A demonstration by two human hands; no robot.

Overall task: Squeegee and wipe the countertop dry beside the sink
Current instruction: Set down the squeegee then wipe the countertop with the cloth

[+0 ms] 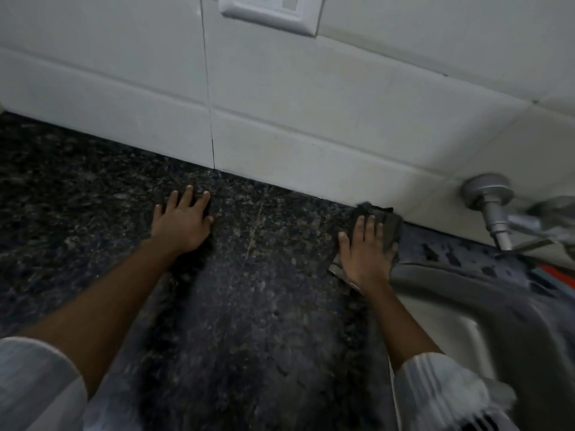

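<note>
The dark speckled granite countertop [264, 275] fills the middle of the view. My left hand [182, 220] lies flat on it with fingers spread, holding nothing. My right hand [365, 256] presses palm-down on a dark grey cloth [387, 223], which lies on the counter near the back wall, right beside the sink's rim. The cloth sticks out beyond my fingertips and under my wrist. No squeegee is in view.
A steel sink [466, 306] sits at the right, its rim touching the cloth's edge. A wall-mounted metal tap [488, 206] juts out above it. White wall tiles [311, 119] back the counter, with a socket plate [270, 10] at the top. Something orange [557, 275] shows far right.
</note>
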